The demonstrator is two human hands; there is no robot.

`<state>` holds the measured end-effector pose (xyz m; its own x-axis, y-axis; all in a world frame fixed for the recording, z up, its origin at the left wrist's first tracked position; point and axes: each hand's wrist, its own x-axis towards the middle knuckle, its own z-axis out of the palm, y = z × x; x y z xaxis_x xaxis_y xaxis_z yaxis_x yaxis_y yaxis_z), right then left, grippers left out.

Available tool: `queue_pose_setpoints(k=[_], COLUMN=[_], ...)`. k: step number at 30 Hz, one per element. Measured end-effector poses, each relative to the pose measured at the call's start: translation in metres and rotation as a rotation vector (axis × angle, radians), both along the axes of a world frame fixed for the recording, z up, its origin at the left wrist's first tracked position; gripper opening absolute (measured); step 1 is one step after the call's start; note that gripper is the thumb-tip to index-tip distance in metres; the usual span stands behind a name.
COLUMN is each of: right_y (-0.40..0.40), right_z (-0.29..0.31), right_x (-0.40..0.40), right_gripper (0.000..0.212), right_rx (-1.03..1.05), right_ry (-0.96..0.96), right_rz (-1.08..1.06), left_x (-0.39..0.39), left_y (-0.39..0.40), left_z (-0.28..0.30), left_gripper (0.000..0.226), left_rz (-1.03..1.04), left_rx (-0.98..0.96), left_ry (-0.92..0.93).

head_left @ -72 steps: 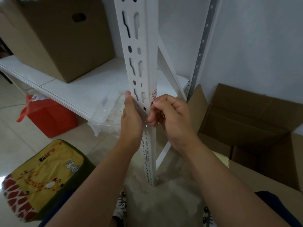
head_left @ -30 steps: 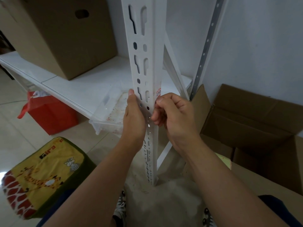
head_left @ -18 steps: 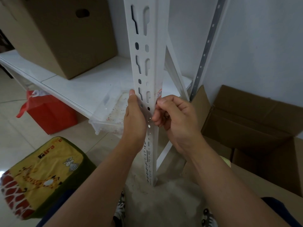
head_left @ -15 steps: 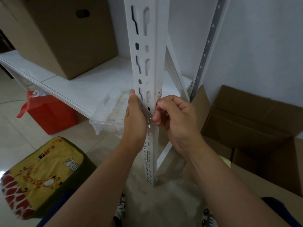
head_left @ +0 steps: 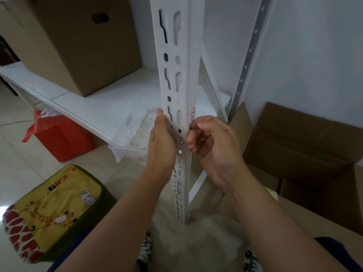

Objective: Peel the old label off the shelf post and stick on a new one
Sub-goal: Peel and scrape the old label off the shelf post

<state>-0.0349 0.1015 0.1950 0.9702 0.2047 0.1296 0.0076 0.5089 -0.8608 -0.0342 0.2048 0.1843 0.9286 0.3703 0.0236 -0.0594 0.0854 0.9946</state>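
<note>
A white slotted shelf post (head_left: pixel 173 61) rises up the middle of the view. On its right face sits a small white label (head_left: pixel 192 115) with red marks, partly hidden. My left hand (head_left: pixel 162 143) wraps the post's left edge just below the label's height. My right hand (head_left: pixel 213 143) is curled against the post's right face, with thumb and forefinger pinched at the label's lower edge. Whether the label has lifted from the post I cannot tell.
A large cardboard box (head_left: pixel 74 42) stands on the white shelf board (head_left: pixel 110 107). A clear plastic tray (head_left: pixel 133 140) overhangs the shelf edge. On the floor are a red bag (head_left: pixel 59 138), a yellow cushioned stool (head_left: pixel 51 211) and open cardboard boxes (head_left: pixel 306 146) at right.
The view has drifted slightly, so the post sits a bit further right. Both hands stay at the same spot on the post, the right fingers still working at the label.
</note>
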Motion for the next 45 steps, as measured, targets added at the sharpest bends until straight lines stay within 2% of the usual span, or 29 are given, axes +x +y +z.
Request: queue_pose_setpoints(k=[4,10,19,22,25,27,29,31,35,39,43,45], right_y=[-0.001,0.001,0.001,0.000,-0.002,-0.004,-0.009,-0.013,-0.017,-0.018,-0.019,-0.019], right_z=[0.000,0.003,0.002,0.002,0.002,0.004,0.008,0.011,0.014,0.016,0.015,0.014], right_x=[-0.002,-0.009,-0.010,-0.007,-0.006,-0.007,-0.009,-0.009,-0.010,-0.012,-0.012,-0.011], right_gripper=[0.022,0.003,0.003,0.006,0.010,0.008,0.010,0.015,0.028,0.030,0.034,0.027], right_rx=[-0.058,-0.366,-0.698,-0.739,-0.698,-0.585,-0.454,-0.338,-0.170,-0.119,-0.150,-0.158], right_ry=[-0.002,-0.121,-0.310,-0.347,-0.293,-0.222,-0.162,-0.130,-0.068,-0.060,-0.061,-0.071], right_rz=[-0.036,-0.243,-0.408,-0.415,-0.400,-0.355,-0.277,-0.187,-0.041,0.035,0.064,0.092], left_x=[-0.004,-0.009,-0.009,-0.010,-0.011,-0.014,-0.018,-0.021,-0.026,-0.031,-0.033,-0.031], left_y=[-0.001,0.005,0.005,0.004,0.004,0.003,0.000,-0.002,-0.001,-0.006,-0.007,-0.005], left_z=[-0.003,-0.003,0.000,0.001,-0.001,-0.002,-0.001,-0.001,-0.003,-0.001,0.000,0.000], left_gripper=[0.048,0.044,0.044,0.043,0.045,0.044,0.028,0.021,0.027,0.025,0.025,0.022], left_rz=[0.037,-0.002,0.005,0.008,0.005,0.028,0.084,0.171,0.320,0.288,0.213,0.171], left_rx=[0.065,0.100,0.094,0.100,0.116,0.169,0.243,0.349,0.657,0.815,0.863,0.866], left_ry=[-0.102,-0.128,-0.104,-0.102,-0.100,-0.144,-0.242,-0.348,-0.588,-0.721,-0.785,-0.805])
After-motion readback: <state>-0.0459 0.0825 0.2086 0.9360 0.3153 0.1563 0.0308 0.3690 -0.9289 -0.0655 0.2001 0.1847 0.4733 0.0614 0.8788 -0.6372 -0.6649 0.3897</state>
